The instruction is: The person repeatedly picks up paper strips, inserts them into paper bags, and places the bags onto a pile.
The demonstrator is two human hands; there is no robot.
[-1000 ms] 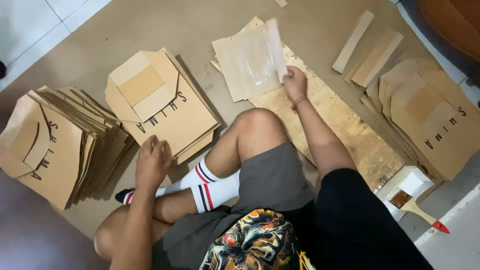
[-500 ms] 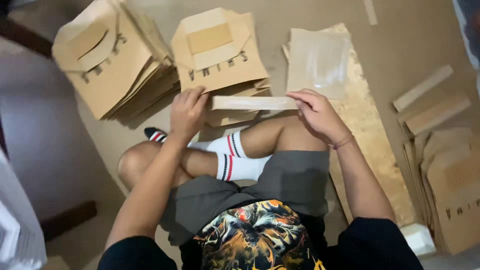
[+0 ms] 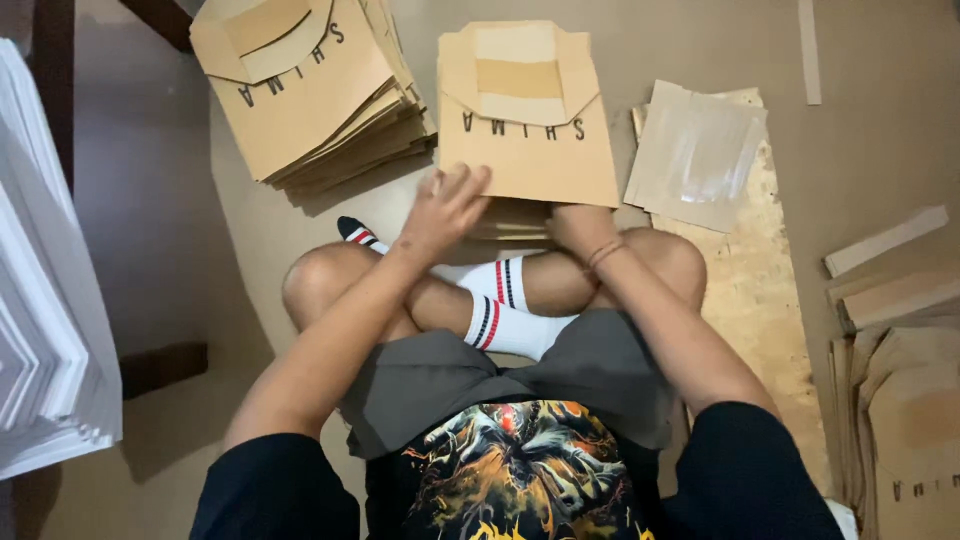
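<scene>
- Head view: left hand (image 3: pixel 447 205) lies flat, fingers spread, on near edge of middle envelope stack (image 3: pixel 527 115) on brown floor covering (image 3: pixel 880 130).
- Right hand (image 3: pixel 578 222) at stack's near edge; grip cannot be told.

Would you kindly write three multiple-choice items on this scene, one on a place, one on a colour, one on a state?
1. Where is the left hand?
A. on the near edge of the middle stack of brown envelopes
B. on the white sheets
C. on the knee

2. What colour are the socks?
A. plain black
B. white with red and black stripes
C. yellow

3. How does the top envelope's flap lie?
A. torn off
B. standing upright
C. folded down flat

Answers: 1 A, the fingers rest at that stack's near edge; 2 B, the stripes ring the white cuffs; 3 C, the flap lies flat on the envelope's face.
</scene>
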